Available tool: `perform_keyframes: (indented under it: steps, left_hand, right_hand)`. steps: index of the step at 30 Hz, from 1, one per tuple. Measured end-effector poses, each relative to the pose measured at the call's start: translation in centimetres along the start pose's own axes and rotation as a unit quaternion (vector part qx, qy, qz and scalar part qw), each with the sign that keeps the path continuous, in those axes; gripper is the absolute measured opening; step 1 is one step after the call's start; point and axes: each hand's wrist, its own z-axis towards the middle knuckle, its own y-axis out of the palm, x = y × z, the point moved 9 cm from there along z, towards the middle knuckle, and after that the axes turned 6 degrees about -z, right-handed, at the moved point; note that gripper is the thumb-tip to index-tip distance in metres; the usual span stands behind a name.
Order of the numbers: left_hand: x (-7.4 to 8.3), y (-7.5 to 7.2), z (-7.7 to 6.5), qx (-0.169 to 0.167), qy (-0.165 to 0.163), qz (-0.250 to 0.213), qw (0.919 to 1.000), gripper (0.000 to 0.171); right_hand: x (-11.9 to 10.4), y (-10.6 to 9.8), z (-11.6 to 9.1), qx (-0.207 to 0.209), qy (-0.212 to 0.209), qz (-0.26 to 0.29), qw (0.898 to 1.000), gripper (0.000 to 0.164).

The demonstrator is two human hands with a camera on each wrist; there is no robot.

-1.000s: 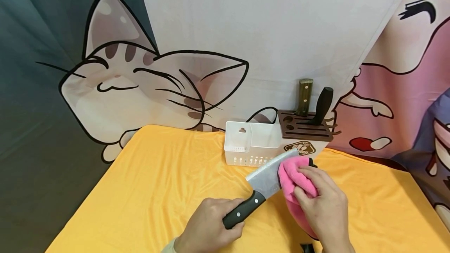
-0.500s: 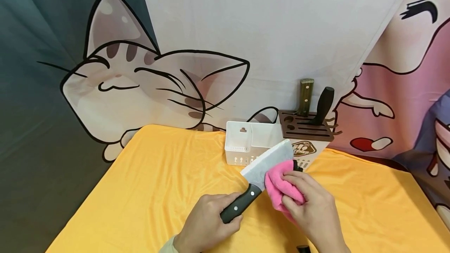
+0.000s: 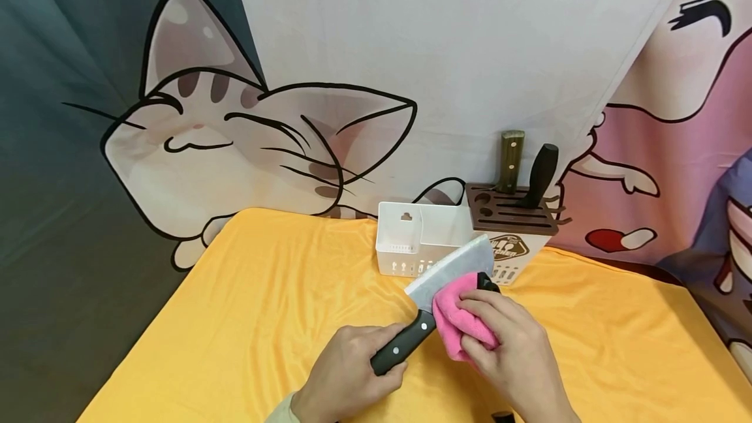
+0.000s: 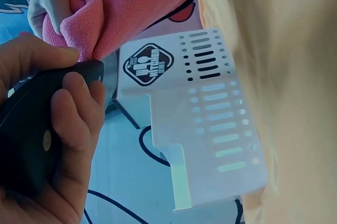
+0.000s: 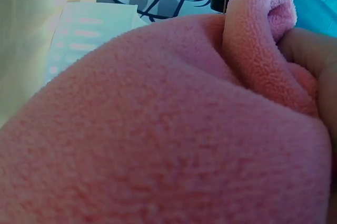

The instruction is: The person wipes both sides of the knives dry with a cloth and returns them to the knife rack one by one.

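In the head view my left hand point(image 3: 352, 367) grips the black riveted handle of a cleaver point(image 3: 452, 273), its broad blade tilted up to the right. My right hand point(image 3: 511, 344) pinches a bunched pink cloth point(image 3: 461, 318) against the lower edge of the blade, close to the handle. The left wrist view shows the fingers and thumb wrapped round the handle, with the cloth point(image 4: 142, 3) beyond it. Cloth point(image 5: 158, 129) fills most of the right wrist view and hides much of the blade there.
Behind the blade stands a white knife holder point(image 3: 399, 260) with a brown slotted top point(image 3: 508, 214). A wooden-handled knife point(image 3: 511, 162) and a black-handled one point(image 3: 540, 175) stand in it. A black object point(image 3: 503, 417) lies at the front edge of the view. A yellow cloth point(image 3: 264, 318) covers the table.
My right hand has moved the pink cloth left and down along the blade, from its far part towards the handle. The cleaver has shifted slightly left, still in my left hand.
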Motion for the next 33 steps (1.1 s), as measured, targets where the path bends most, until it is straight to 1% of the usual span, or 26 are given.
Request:
perform_keyframes:
  steps: [2,7,10,14,18,25,30,33]
  left_hand:
    - [-0.1,0.2,0.0,-0.014,-0.01,0.004,0.9998,0.034]
    - [-0.6,1.0,-0.1,-0.066,-0.045,0.003,0.9968,0.03]
    - [-0.6,1.3,0.0,-0.08,-0.05,0.001,0.9955,0.029]
    - [-0.4,1.4,0.0,-0.09,-0.041,0.007,0.9951,0.031]
    - [-0.4,1.6,0.0,-0.099,-0.037,0.007,0.9944,0.032]
    - [-0.1,1.6,0.0,-0.097,-0.017,0.013,0.995,0.029]
    - [0.3,1.7,0.1,-0.095,0.012,0.026,0.9951,0.027]
    - [0.5,1.8,0.1,-0.094,0.031,0.037,0.9944,0.029]
  right_hand:
    - [-0.1,0.1,0.0,-0.006,-0.001,0.004,1.0,0.041]
    - [-0.3,0.3,0.0,-0.027,-0.005,0.01,1.0,0.04]
    - [-0.5,0.4,0.0,-0.026,-0.016,0.008,1.0,0.045]
    - [-0.5,0.6,-0.1,-0.023,-0.015,0.02,0.999,0.044]
    - [-0.5,1.0,-0.1,-0.031,-0.004,0.034,0.999,0.042]
    - [-0.4,1.4,-0.1,-0.026,0.006,0.054,0.998,0.034]
    - [0.0,1.6,-0.2,-0.012,0.035,0.049,0.998,0.032]
    - [0.4,1.5,-0.3,0.003,0.055,0.029,0.998,0.036]
